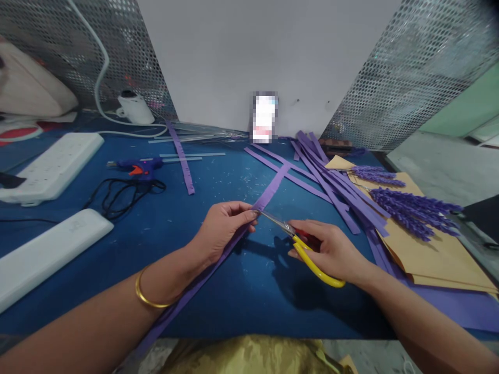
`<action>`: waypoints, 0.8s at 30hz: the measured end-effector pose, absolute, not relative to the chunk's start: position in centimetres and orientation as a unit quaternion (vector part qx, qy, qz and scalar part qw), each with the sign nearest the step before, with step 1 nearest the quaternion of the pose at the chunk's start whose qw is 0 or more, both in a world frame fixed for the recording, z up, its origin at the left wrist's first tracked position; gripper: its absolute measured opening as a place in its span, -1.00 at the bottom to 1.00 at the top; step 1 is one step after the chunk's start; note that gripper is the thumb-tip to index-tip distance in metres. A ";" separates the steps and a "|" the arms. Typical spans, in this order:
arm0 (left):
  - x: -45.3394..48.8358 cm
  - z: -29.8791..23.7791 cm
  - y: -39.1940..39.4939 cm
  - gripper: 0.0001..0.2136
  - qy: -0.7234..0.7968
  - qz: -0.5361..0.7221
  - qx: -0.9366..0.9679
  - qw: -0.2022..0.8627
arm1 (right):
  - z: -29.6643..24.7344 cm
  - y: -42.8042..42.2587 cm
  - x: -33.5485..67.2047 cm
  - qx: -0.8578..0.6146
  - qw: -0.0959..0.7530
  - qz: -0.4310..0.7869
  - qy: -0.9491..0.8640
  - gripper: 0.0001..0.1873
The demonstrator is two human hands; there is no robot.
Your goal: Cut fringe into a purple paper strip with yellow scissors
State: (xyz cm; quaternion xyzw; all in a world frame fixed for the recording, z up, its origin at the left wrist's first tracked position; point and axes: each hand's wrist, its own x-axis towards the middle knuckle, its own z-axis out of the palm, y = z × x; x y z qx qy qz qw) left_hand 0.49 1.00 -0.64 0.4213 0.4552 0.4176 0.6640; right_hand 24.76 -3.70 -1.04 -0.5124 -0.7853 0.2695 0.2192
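Observation:
My left hand (226,227) pinches a long purple paper strip (271,188) between thumb and fingers. One end of the strip points away toward the back of the table; the other runs under my left forearm and past the front edge. In my right hand (331,252) are scissors (316,267) with a yellow handle, and a bit of red shows by the fingers. The blade tips meet the strip's edge right beside my left thumb. Whether the blades are parted there is too small to tell.
Purple strips (331,182) lie piled at the right, beside purple flower sprigs (413,208) on tan paper (448,265). A glue gun (142,165) with a coiled black cord and white power strips (58,163) occupy the left. A blurred phone (265,118) leans on the back wall.

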 end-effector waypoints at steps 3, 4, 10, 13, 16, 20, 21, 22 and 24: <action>0.5 -0.5 0.9 -0.86 0.461 0.421 0.424 0.656 | -0.6 -3.7 24.7 -0.514 0.209 0.234 -0.799 -0.55; 0.5 -0.5 0.9 -0.85 0.463 0.421 0.426 0.654 | -0.5 -3.8 24.6 -0.515 0.207 0.227 -0.800 -0.54; 0.5 -0.5 1.0 -0.81 0.467 0.416 0.454 0.634 | -0.5 -3.9 24.5 -0.512 0.204 0.224 -0.804 -0.54; 0.4 -0.5 0.9 -0.82 0.467 0.416 0.465 0.627 | -0.5 -3.9 24.6 -0.508 0.208 0.239 -0.801 -0.54; 0.4 -0.6 0.9 -0.84 0.466 0.417 0.468 0.625 | -0.4 -3.9 24.7 -0.501 0.212 0.247 -0.802 -0.57; 0.4 -0.7 0.9 -0.85 0.466 0.415 0.463 0.630 | -0.3 -3.9 24.8 -0.497 0.212 0.232 -0.809 -0.56; 0.4 -0.8 0.9 -0.85 0.464 0.414 0.461 0.634 | -0.2 -3.9 24.8 -0.495 0.212 0.225 -0.812 -0.56; 0.4 -0.8 0.9 -0.85 0.462 0.413 0.457 0.638 | -0.2 -4.0 24.8 -0.494 0.212 0.220 -0.814 -0.56; 0.4 -0.9 0.9 -0.86 0.461 0.414 0.449 0.643 | -0.1 -4.0 24.9 -0.491 0.209 0.212 -0.819 -0.58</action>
